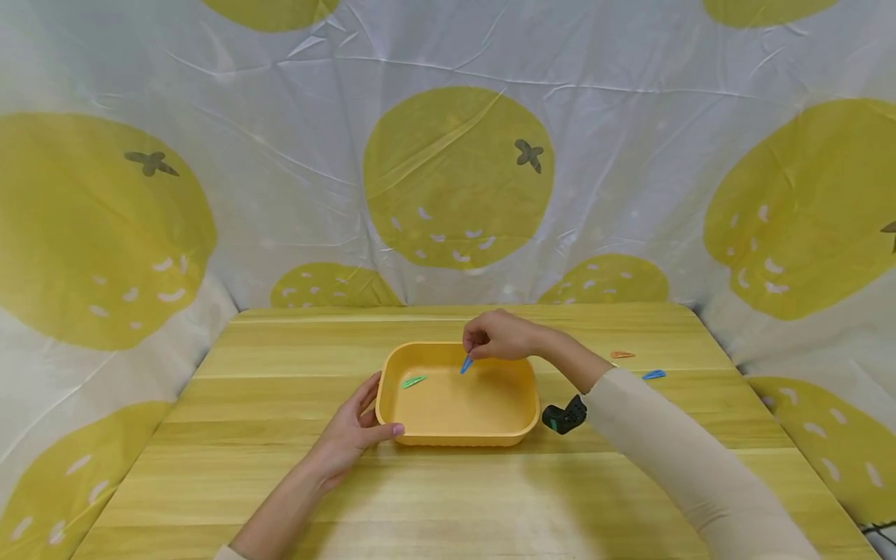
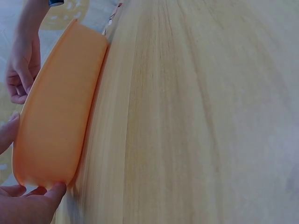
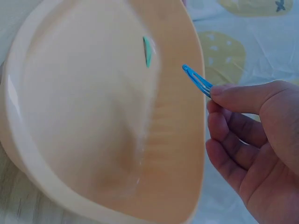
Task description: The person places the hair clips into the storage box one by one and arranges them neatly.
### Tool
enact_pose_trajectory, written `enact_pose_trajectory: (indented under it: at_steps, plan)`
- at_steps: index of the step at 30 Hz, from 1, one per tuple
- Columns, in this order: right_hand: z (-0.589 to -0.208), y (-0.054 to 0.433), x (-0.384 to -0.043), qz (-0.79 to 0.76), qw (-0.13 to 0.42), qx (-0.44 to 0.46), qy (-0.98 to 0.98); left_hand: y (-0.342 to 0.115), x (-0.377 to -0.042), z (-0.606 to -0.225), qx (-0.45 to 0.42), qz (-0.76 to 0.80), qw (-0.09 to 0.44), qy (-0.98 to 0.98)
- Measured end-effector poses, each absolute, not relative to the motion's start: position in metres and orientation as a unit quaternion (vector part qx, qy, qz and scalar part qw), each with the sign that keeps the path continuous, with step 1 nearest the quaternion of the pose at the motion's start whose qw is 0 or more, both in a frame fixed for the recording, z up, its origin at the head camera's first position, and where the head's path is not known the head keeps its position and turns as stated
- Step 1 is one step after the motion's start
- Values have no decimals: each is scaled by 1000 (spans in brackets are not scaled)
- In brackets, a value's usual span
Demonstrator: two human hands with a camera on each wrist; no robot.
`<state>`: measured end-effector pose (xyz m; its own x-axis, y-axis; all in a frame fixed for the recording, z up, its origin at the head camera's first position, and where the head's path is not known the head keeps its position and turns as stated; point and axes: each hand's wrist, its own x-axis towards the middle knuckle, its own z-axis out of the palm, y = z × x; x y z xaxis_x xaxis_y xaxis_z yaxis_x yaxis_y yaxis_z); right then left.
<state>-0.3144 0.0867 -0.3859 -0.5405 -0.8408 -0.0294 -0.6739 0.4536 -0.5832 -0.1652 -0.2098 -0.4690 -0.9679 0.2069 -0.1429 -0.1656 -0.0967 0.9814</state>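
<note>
A blue snap hair clip (image 3: 198, 81) is pinched between the thumb and forefinger of my right hand (image 1: 505, 334), held over the far side of a yellow-orange plastic basin (image 1: 458, 440). Inside the basin, toward its left end, lies a green hair clip (image 1: 414, 382). My left hand (image 1: 355, 426) grips the basin's left end, its thumb on the near rim and its fingers around the outer wall. In the left wrist view, fingertips (image 2: 57, 190) press against the end of the basin's wall.
To the right on the wooden table (image 1: 448, 505) lie an orange hair clip (image 1: 623, 355) and another blue hair clip (image 1: 654, 375). A small black device (image 1: 565, 415) appears beside the basin's right end, below the right forearm. A fruit-patterned cloth (image 1: 455, 47) hangs behind the table.
</note>
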Motion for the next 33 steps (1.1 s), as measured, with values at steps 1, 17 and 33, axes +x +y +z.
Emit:
enact_pose_trajectory:
  at_steps: [1, 17, 33]
  plan:
    - [-385, 85, -315, -261, 160, -452, 838, -210, -165, -469, 16, 740, 126, 661]
    - [-380, 56, -328, -231, 176, -466, 836, -211, -165, -468, 23, 737, 135, 661]
    - [-382, 25, -331, -196, 192, -493, 825, -210, -165, -465, 21, 745, 139, 652]
